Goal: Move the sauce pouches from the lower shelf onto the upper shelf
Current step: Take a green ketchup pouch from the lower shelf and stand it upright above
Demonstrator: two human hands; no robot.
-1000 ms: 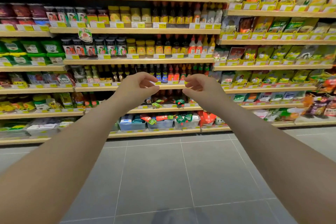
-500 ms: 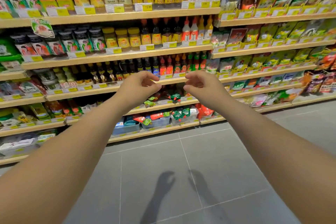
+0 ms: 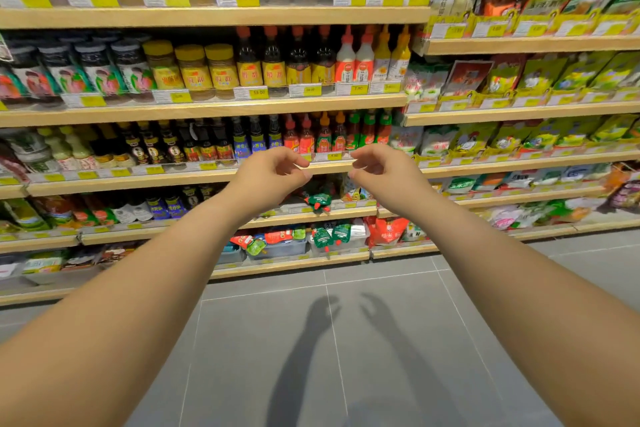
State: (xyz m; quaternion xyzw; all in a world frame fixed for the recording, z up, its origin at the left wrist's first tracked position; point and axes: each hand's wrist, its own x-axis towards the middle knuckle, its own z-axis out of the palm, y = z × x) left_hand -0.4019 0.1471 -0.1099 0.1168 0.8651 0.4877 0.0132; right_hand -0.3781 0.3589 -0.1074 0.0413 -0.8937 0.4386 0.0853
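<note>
The left hand [image 3: 273, 172] is held out at the level of the bottle shelf, fingers [image 3: 294, 158] loosely curled and holding nothing. The sauce pouches [image 3: 332, 234] sit below and beyond both hands, in grey bins [image 3: 287, 248] on the lower shelf [image 3: 294, 263] by the floor, lying loosely piled with their lengths mostly running left to right; one green pouch [image 3: 320, 201] already rests on the upper shelf [image 3: 311, 215] just above. The right hand [image 3: 377, 172] is likewise curled and empty, and I judge it slightly nearer the green pouches, so the reach must go down and forward.
</note>
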